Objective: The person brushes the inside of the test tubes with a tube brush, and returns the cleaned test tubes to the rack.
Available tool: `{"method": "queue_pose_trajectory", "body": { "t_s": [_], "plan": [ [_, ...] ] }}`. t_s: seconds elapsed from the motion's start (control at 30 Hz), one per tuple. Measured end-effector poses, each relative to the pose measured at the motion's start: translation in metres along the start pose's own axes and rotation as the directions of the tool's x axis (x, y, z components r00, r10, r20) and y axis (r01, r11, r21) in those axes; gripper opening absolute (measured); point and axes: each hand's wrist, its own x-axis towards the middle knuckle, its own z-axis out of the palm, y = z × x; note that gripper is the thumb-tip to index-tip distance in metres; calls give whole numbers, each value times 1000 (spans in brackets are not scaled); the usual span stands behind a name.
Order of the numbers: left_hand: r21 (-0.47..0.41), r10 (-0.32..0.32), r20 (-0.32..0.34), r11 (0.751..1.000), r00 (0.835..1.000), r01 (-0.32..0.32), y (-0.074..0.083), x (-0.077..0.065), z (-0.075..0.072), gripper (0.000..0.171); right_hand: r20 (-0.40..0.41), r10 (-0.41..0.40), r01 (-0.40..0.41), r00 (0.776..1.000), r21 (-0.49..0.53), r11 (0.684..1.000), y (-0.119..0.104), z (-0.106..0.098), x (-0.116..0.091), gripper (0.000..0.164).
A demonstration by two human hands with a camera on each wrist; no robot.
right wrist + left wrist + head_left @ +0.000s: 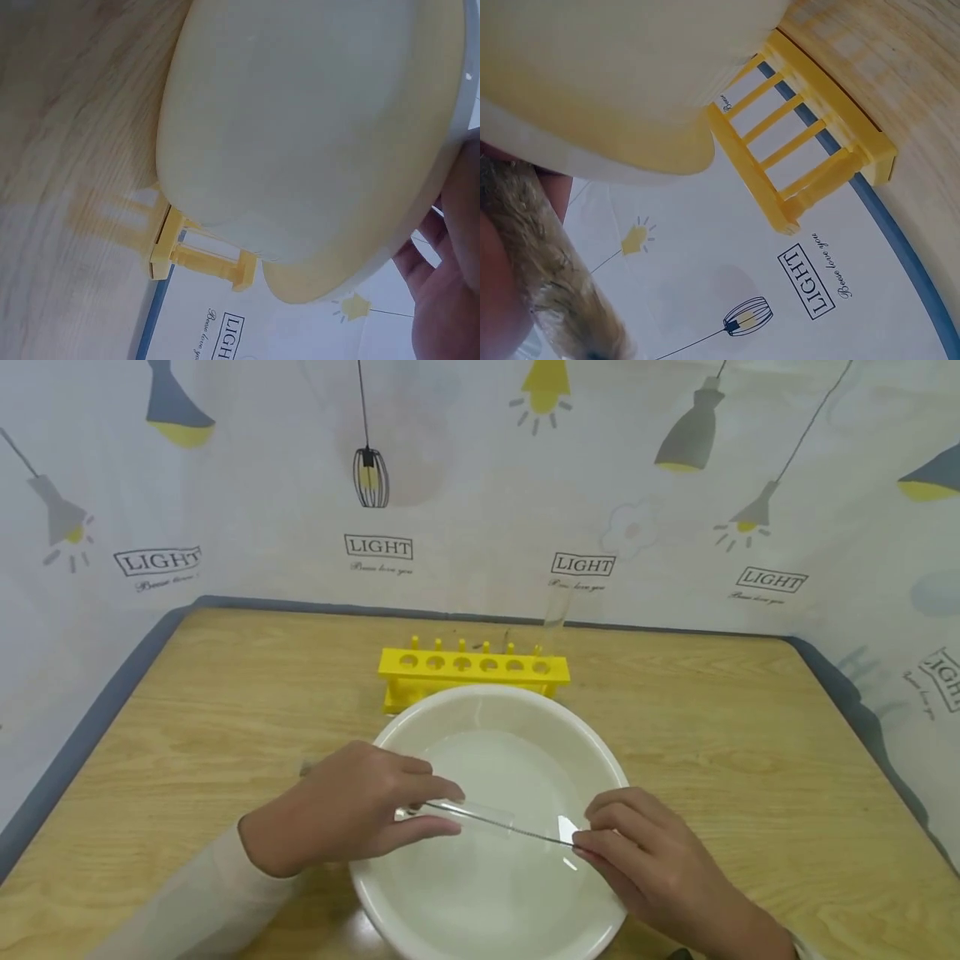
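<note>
Over the white basin [487, 897], my left hand [360, 806] holds a clear glass test tube [487, 815] between thumb and fingers. A test tube brush sits inside the tube; its bristles [559, 262] fill the part showing in the left wrist view. Its thin twisted wire handle [546, 838] comes out of the tube's right end. My right hand [663, 864] pinches that wire between thumb and fingertips. The tube's far end [306, 767] shows left of the left hand; its middle is hidden by that hand. Light reflects off clear liquid in the basin.
Behind the basin stands a yellow test tube rack [472, 667] with holes and pegs. Another clear tube [555, 620] stands upright at the rack's right end. A dark object [680, 954] shows at the bottom edge. A lamp-patterned curtain [465, 485] borders the wooden table [750, 752].
</note>
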Motion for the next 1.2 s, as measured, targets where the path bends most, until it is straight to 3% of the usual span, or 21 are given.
{"method": "queue_pose_trajectory", "body": {
  "t_s": [0.27, 0.43, 0.63, 0.83, 1.2],
  "plan": [
    [-64, -6, 33, 998, 999, 8, -4, -3, -3, 19, 42, -1, 4, 999, -61, 998, 0, -2, 4, 27],
    [-77, -54, 100, 995, 993, 62, -4, -3, -6, 22, 23, -28, 29, 999, -71, 997, 2, -2, 4, 26],
    [-84, -118, 164, 988, 979, 133, -3, -2, -9, 25, 48, -13, 16, 999, -73, 997, 3, -4, 2, 28],
    [-96, -185, 243, 972, 952, 214, -2, -1, -9, 30, 36, -29, 31, 999, -58, 998, 5, -5, 2, 27],
    [-99, -194, 241, 970, 951, 223, -5, -2, -10, 28, 51, -15, 17, 999, -46, 999, 7, -6, 1, 27]
  ]
}}
